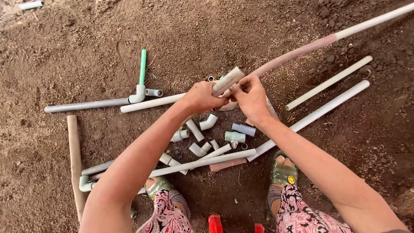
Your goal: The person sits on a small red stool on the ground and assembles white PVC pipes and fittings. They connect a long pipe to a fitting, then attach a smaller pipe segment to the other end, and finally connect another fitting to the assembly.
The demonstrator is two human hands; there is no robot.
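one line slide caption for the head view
Both hands, left and right, hold a short pipe piece above scattered pipes and fittings on bare soil.

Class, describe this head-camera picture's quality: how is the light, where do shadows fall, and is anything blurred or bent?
Head view: soft, even daylight with no glare; faint shadows under the scattered pipe pieces on the soil. The left hand and right hand on the short grey pipe look sharp. The long pale pipe curves, though whether lens or pipe bends it is unclear.

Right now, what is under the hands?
Below the left hand and right hand, small pipe pieces lie on dirt. The ground directly beneath the hands is covered.
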